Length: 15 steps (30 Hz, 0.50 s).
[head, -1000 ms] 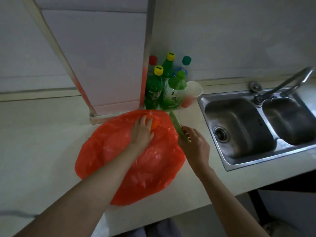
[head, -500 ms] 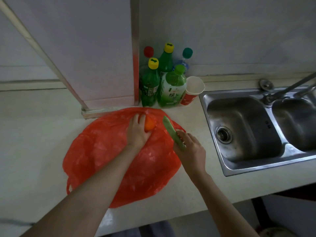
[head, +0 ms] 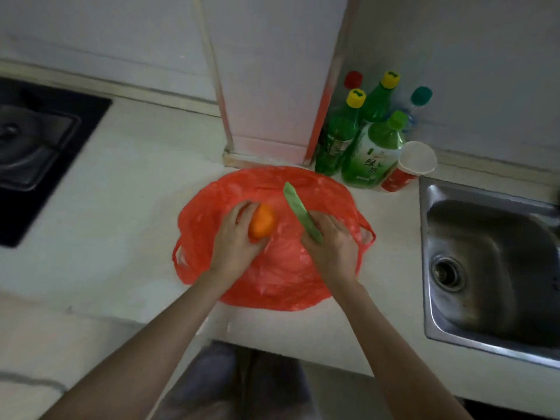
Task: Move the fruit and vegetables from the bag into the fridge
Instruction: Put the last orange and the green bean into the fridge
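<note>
Both our hands loaded over the flat red plastic bag (head: 272,268).

Our left hand (head: 235,242) has fingers curled round a round orange fruit (head: 261,221); our right hand (head: 331,241) grips the lower end of a long green pod-shaped vegetable (head: 301,215), tip pointing up-left. Bag lies on the pale countertop (head: 121,207) under both hands. Green plastic bottles (head: 363,140) sit beyond our right hand, steel sink (head: 485,268) to its right.

Green drink bottles (head: 363,137) and a red paper cup (head: 407,166) stand behind the hands, a steel sink (head: 485,268) to their right, a black stove (head: 36,153) far left
</note>
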Tool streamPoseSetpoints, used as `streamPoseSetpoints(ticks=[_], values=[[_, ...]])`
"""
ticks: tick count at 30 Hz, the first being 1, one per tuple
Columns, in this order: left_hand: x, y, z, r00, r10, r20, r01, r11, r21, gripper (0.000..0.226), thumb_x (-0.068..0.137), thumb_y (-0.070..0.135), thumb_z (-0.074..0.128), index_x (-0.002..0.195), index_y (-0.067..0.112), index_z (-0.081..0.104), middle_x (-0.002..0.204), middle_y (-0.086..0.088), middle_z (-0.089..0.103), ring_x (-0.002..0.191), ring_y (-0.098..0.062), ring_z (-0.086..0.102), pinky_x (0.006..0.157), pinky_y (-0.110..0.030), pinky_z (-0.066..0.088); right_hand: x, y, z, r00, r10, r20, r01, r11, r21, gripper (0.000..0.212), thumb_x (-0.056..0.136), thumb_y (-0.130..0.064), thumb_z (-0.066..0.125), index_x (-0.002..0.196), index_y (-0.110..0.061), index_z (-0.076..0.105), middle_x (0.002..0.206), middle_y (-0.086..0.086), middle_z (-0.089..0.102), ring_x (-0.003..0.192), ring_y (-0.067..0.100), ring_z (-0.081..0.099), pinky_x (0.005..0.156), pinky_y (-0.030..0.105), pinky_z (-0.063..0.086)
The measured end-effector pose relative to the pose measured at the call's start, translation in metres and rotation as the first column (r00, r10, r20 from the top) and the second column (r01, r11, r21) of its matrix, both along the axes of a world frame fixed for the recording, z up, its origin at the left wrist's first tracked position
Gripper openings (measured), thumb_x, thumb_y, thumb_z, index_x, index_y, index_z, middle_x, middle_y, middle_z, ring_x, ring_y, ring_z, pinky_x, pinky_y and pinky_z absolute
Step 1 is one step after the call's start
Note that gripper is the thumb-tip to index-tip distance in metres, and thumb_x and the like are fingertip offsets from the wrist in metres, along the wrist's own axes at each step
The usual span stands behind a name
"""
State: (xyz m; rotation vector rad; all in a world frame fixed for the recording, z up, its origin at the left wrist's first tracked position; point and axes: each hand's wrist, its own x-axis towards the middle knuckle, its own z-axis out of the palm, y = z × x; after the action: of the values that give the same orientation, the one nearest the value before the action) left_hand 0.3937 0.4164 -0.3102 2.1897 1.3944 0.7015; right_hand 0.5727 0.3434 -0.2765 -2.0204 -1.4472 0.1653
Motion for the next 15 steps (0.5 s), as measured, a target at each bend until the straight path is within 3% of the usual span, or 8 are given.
streamPoseSetpoints(ticks=[9, 15], values=[[-0.135, -0.044, 0.026, 0.956, 0.292, 0.021, -0.292, 0.956, 0.011, 0.075, 0.065, 0.032, 0.075, 0.132, 0.015, 0.048, 0.132, -0.008, 0.048, 0.116, -0.027, 0.051, 0.095, -0.042, 0.048, -0.102, 0.033, 0.019, 0.944, 0.323, -0.073, -0.324, 0.946, 0.0, 0.036, 0.072, -0.023, 0.068, 0.108, -0.026, 0.066, 0.089, -0.006, 0.066, 0.085, 0.018, 0.062, 0.062, 0.033, 0.05], [-0.235, -0.088, 0.046, 0.86, 0.507, 0.057, -0.51, 0.859, 0.042, 0.076, 0.068, 0.028, 0.082, 0.134, 0.017, 0.047, 0.134, -0.008, 0.046, 0.116, -0.026, 0.05, 0.093, -0.035, 0.044, -0.208, 0.037, 0.041, 0.847, 0.525, -0.084, -0.529, 0.849, -0.02, 0.027, 0.069, -0.021, 0.063, 0.096, -0.023, 0.065, 0.083, -0.002, 0.064, 0.08, 0.023, 0.059, 0.062, 0.036, 0.048]])
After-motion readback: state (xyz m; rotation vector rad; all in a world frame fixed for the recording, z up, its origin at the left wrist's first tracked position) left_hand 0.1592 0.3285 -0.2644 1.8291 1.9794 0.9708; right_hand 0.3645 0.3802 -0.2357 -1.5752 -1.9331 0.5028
